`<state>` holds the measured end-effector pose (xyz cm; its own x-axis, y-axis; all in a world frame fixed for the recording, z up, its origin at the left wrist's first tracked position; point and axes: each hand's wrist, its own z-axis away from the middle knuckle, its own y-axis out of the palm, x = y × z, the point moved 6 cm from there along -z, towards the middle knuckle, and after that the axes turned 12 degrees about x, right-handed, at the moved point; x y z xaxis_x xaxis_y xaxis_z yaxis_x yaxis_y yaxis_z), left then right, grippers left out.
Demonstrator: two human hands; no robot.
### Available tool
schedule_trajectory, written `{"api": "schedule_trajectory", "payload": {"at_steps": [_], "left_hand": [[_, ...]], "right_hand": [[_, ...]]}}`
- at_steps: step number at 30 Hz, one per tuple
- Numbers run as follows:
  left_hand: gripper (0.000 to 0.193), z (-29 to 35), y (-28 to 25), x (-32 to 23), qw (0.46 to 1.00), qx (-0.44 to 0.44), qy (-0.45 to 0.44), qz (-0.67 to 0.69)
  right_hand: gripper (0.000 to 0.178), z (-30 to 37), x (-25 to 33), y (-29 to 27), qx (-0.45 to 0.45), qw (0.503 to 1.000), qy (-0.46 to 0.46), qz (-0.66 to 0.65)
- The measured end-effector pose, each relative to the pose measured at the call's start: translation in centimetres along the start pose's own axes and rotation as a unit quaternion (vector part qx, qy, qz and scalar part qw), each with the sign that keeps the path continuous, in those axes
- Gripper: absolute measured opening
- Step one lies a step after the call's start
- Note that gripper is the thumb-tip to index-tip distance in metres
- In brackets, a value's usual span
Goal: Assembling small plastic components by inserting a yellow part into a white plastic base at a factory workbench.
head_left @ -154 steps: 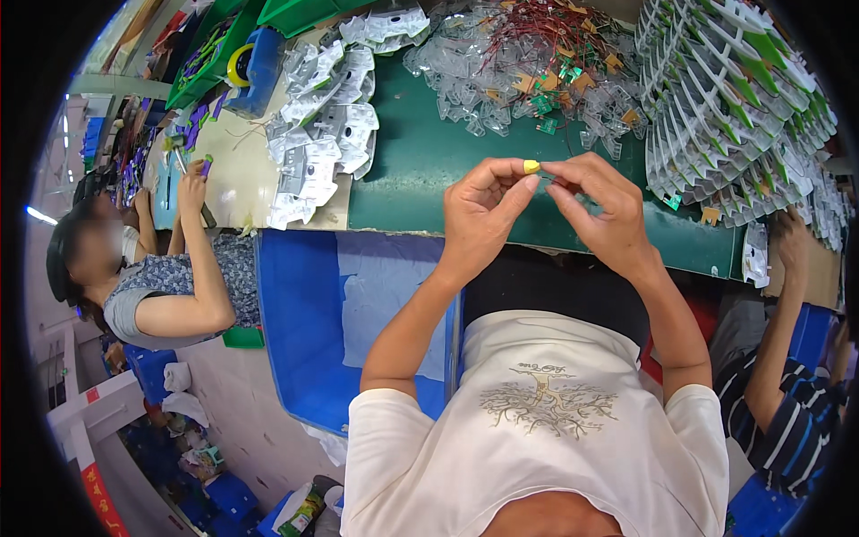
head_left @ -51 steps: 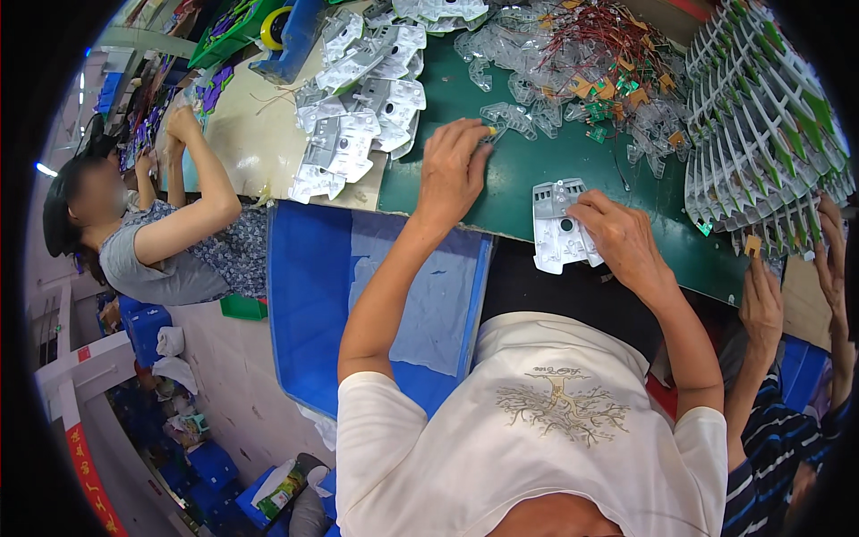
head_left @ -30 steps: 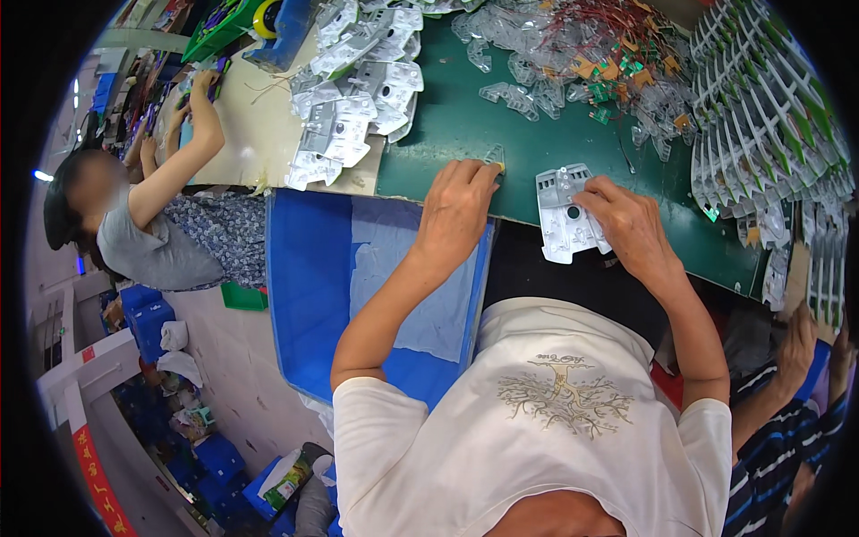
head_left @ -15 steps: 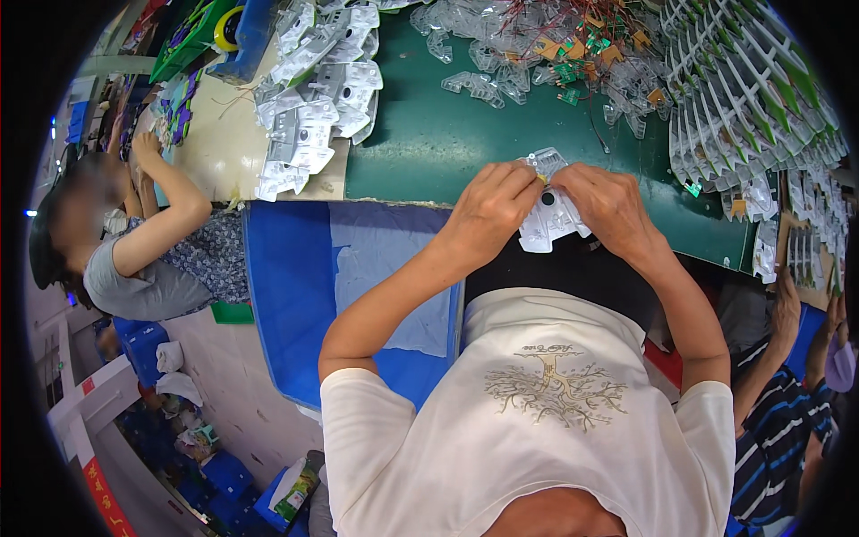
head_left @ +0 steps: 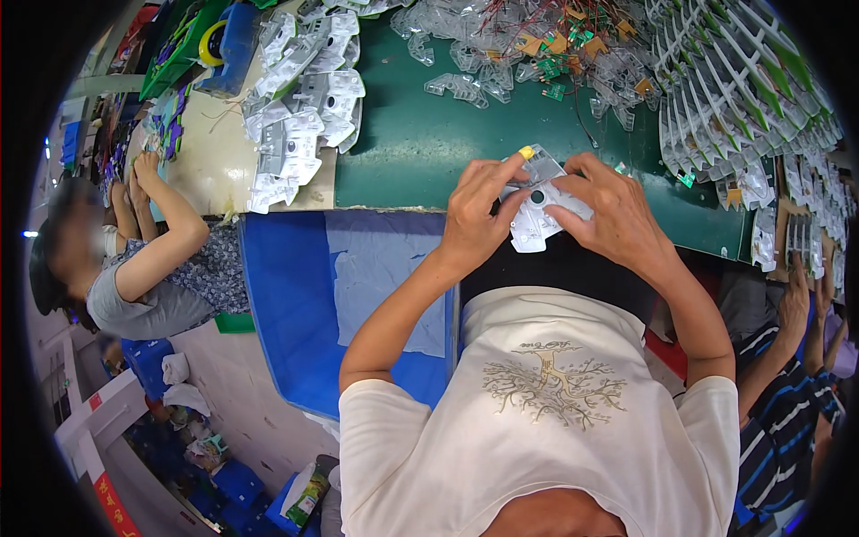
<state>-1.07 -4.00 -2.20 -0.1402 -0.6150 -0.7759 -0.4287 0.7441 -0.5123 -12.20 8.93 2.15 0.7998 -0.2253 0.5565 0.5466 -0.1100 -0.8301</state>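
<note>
Between my two hands, at the table's near edge, is a white and clear plastic shell [head_left: 530, 231] with a round dark hole. My left hand [head_left: 479, 204] grips its left side, thumb low on the face and index finger stretched along the top. A yellow cover [head_left: 526, 153] sits on that index fingertip. My right hand [head_left: 619, 208] holds the right side, its thumb lying across the face and its fingers curled behind the upper edge. Whatever lies under the fingers is hidden.
Similar shells [head_left: 300, 134] lie stacked at left on the green table [head_left: 394, 170]. Clear parts with wires and small circuit boards [head_left: 555, 67] are heaped behind. Green-edged shells [head_left: 725, 89] stand at right. A blue bin [head_left: 286, 295] is below; co-workers sit at both sides.
My left index finger has stretched out along the shell's top, and my right thumb has come down across its face. The shell has turned slightly. The whole view has shifted a little.
</note>
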Motion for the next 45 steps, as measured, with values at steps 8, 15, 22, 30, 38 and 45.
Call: {"api": "schedule_trajectory", "payload": {"at_steps": [8, 15, 22, 30, 38, 45], "left_hand": [[0.069, -1.7, 1.0, -0.7, 0.979, 0.192, 0.052, -0.05], [0.069, -1.7, 0.9, -0.9, 0.974, 0.215, 0.035, -0.067], [0.069, -1.6, 1.0, -0.6, 0.977, 0.207, 0.023, -0.043], [0.067, -1.7, 1.1, -0.3, 0.978, 0.204, 0.053, 0.007], [0.034, -2.2, -3.6, -9.0, 0.993, 0.018, 0.084, -0.083], [0.036, 1.2, -11.7, -23.9, 0.732, -0.405, 0.541, -0.086]], "right_hand": [[0.02, 0.3, 0.5, -0.9, 0.008, 0.999, -0.011, 0.03], [0.021, 1.8, 1.6, -2.5, -0.049, 0.981, -0.049, -0.183], [0.025, 2.6, 2.4, 2.2, -0.087, 0.989, -0.093, 0.075], [0.019, 4.3, -0.6, -0.2, -0.184, 0.983, 0.001, -0.027], [0.015, 8.4, -4.2, 2.1, -0.184, 0.945, 0.101, -0.252], [0.013, 27.6, -9.7, -4.3, -0.448, 0.834, 0.286, -0.151]]}}
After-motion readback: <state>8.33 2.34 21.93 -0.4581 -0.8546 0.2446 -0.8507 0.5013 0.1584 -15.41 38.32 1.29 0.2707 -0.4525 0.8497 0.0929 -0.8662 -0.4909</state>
